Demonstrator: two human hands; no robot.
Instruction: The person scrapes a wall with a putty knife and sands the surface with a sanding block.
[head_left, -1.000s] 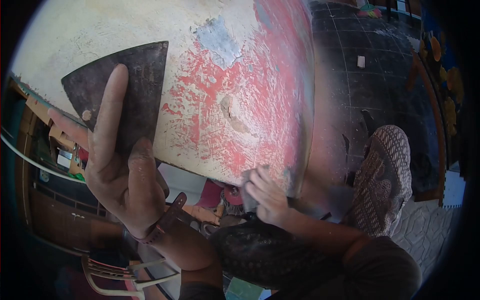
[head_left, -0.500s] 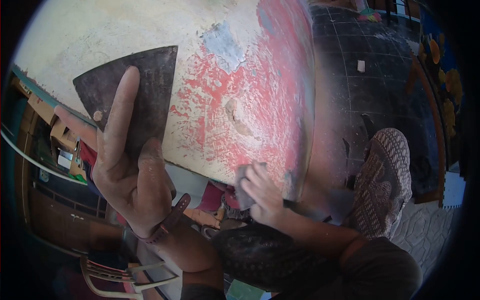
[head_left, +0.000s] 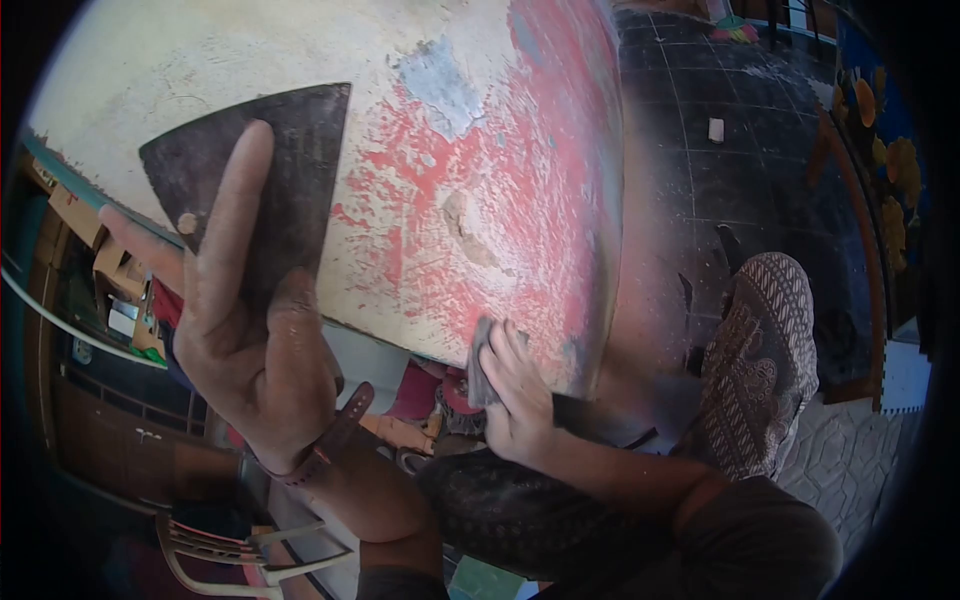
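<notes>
My left hand (head_left: 255,340) is closed around the hidden handle of a wide, dark putty knife (head_left: 290,190). Its index finger is stretched along the blade, which covers part of a painted panel (head_left: 400,260). The panel is cream white with scratched red areas, a bluish-grey patch (head_left: 440,85) and a small brownish chipped spot (head_left: 465,232). Low on the panel, near its bottom edge, my right hand (head_left: 518,400) presses a grey piece of sandpaper (head_left: 482,370) against the surface, fingers flat over it. The sandpaper's far side is hidden by the fingers.
Dark floor tiles (head_left: 720,60) lie to the right, with a small pale block (head_left: 716,130) on them. A patterned cloth over my knee (head_left: 765,350) is below that. At lower left are a pale chair (head_left: 215,555) and cardboard boxes (head_left: 115,265).
The view has shifted slightly, so the panel sits a little further left and up. My right hand has shifted a little with the sandpaper; my left hand keeps its hold on the putty knife.
</notes>
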